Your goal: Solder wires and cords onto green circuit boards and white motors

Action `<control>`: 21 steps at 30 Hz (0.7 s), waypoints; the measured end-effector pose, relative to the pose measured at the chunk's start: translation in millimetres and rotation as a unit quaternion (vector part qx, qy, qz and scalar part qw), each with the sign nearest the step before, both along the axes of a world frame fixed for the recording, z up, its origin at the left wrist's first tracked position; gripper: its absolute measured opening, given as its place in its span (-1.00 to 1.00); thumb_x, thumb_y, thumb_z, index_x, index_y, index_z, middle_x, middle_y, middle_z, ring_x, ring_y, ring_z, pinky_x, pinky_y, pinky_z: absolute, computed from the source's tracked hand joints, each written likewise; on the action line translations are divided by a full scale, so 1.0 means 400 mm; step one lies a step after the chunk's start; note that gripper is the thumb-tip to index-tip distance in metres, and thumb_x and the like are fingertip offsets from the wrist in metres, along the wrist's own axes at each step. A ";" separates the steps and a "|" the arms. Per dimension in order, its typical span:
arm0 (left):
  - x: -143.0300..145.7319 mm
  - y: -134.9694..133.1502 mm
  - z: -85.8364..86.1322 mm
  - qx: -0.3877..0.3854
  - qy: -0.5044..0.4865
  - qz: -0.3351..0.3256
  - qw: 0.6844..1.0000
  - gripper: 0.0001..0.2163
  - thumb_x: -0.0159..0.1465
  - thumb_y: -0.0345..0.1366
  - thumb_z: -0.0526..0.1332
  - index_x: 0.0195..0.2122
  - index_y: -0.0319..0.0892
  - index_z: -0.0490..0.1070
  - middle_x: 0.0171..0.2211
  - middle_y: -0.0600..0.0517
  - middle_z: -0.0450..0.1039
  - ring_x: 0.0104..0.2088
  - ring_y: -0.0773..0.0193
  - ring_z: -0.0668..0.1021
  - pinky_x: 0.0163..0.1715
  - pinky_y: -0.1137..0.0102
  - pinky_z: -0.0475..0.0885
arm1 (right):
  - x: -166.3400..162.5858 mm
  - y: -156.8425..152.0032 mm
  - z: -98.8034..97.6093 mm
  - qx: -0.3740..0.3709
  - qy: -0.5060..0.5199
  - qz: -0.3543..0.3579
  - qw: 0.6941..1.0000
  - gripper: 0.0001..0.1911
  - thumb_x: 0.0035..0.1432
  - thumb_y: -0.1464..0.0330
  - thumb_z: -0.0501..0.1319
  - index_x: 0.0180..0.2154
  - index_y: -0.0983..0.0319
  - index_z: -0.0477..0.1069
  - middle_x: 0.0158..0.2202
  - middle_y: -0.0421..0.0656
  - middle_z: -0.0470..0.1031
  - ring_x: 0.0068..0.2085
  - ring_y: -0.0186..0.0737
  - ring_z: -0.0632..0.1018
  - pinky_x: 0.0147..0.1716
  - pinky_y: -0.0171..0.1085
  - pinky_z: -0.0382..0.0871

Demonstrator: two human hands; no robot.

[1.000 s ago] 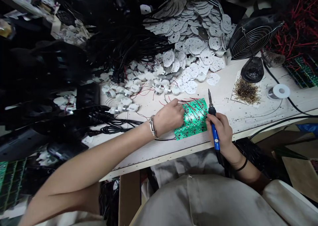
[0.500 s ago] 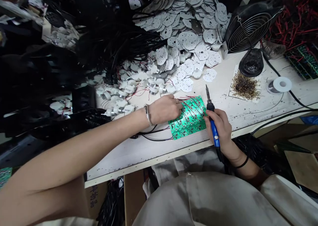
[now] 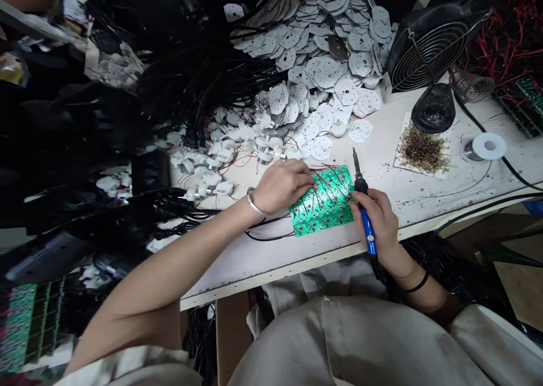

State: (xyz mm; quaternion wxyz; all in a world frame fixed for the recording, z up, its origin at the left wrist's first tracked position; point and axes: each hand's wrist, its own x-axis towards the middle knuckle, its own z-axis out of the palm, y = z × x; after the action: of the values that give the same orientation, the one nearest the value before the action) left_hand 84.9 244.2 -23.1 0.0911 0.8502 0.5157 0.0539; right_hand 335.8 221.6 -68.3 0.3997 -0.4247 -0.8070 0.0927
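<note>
A green circuit board panel [image 3: 324, 219] lies on the bench with thin red and black wires running across it. My left hand [image 3: 285, 185] rests at the panel's upper left, its fingers drawn together and bent down over the wires. Whatever lies between those fingertips is hidden. In my right hand [image 3: 384, 224], closed around its blue handle, is a soldering iron [image 3: 368, 230]. The iron's bare metal tip points up and away, beyond the panel's right edge and apart from it. My right fingertips are close against that edge.
White perforated plates [image 3: 324, 72] are heaped at the back, with small white motors [image 3: 216, 154] to their left. On the right are a solder spool [image 3: 487, 147], a residue-covered pad [image 3: 422, 148], a black iron stand [image 3: 433, 108] and a fan [image 3: 428, 52]. Black cables [image 3: 479, 205] cross the bench's front edge.
My left hand has shifted slightly, its fingers now reaching further along the wires, and my left forearm has swung inward. The soldering iron keeps its place beside the panel. The view has moved a little.
</note>
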 end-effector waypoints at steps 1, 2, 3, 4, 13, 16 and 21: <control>0.001 -0.022 -0.008 0.045 -0.016 0.036 0.998 -0.80 0.33 -0.22 0.16 -0.13 -0.12 0.52 -0.16 -0.02 0.55 -0.16 0.19 0.54 -0.19 0.30 0.39 | 0.000 -0.001 -0.002 -0.002 0.001 0.001 1.000 -0.67 0.21 0.41 0.22 0.02 0.12 0.36 -0.16 -0.13 0.41 -0.29 -0.36 0.55 -0.39 -0.43 0.43; 0.002 -0.045 -0.014 0.092 -0.031 0.072 0.993 -0.78 0.32 -0.22 0.17 -0.08 -0.15 0.49 -0.12 -0.06 0.54 -0.12 0.16 0.53 -0.14 0.26 0.40 | 0.001 -0.002 -0.004 -0.005 0.003 0.003 1.000 -0.66 0.20 0.42 0.23 0.03 0.12 0.36 -0.16 -0.13 0.41 -0.29 -0.35 0.55 -0.39 -0.43 0.43; 0.003 -0.066 -0.016 0.136 -0.041 0.101 0.985 -0.76 0.31 -0.23 0.18 -0.05 -0.18 0.46 -0.09 -0.09 0.53 -0.08 0.15 0.53 -0.10 0.24 0.40 | 0.001 -0.003 -0.005 -0.005 0.004 0.004 1.000 -0.65 0.20 0.42 0.23 0.03 0.12 0.36 -0.15 -0.13 0.41 -0.29 -0.36 0.55 -0.39 -0.44 0.43; 0.002 -0.086 -0.016 0.170 -0.048 0.114 0.978 -0.77 0.31 -0.25 0.19 -0.05 -0.19 0.44 -0.08 -0.10 0.53 -0.06 0.15 0.52 -0.08 0.23 0.40 | 0.001 -0.004 -0.007 -0.003 0.006 0.004 1.000 -0.65 0.19 0.43 0.24 0.03 0.12 0.36 -0.15 -0.13 0.41 -0.29 -0.36 0.55 -0.39 -0.44 0.42; -0.035 -0.172 -0.022 0.199 0.076 -0.039 0.976 -0.84 0.33 -0.24 0.20 -0.10 -0.13 0.45 -0.11 0.04 0.57 -0.09 0.21 0.54 -0.03 0.25 0.36 | 0.001 -0.004 -0.009 0.011 -0.015 -0.010 1.000 -0.70 0.21 0.39 0.22 0.00 0.10 0.40 -0.17 -0.14 0.43 -0.29 -0.35 0.54 -0.43 -0.44 0.41; -0.030 -0.201 -0.033 0.208 0.085 -0.004 0.974 -0.82 0.33 -0.21 0.19 -0.09 -0.12 0.45 -0.09 0.04 0.57 -0.10 0.22 0.54 -0.01 0.23 0.35 | 0.004 -0.006 -0.010 0.013 -0.020 -0.004 1.000 -0.69 0.21 0.40 0.22 0.00 0.12 0.40 -0.16 -0.13 0.43 -0.27 -0.34 0.55 -0.40 -0.44 0.43; 0.002 -0.229 -0.029 0.168 0.056 0.056 0.983 -0.79 0.34 -0.17 0.17 -0.09 -0.12 0.47 -0.06 0.00 0.55 -0.02 0.15 0.52 0.09 0.11 0.29 | 0.007 -0.009 -0.012 0.024 -0.019 -0.006 1.000 -0.70 0.22 0.38 0.21 0.00 0.13 0.42 -0.19 -0.12 0.43 -0.24 -0.28 0.56 -0.37 -0.39 0.47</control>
State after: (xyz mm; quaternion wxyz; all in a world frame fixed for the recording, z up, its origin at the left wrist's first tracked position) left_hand 85.7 152.6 -34.6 -0.0853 0.8246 0.5507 0.0975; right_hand 338.5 217.9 -73.2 0.3950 -0.4213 -0.8140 0.0631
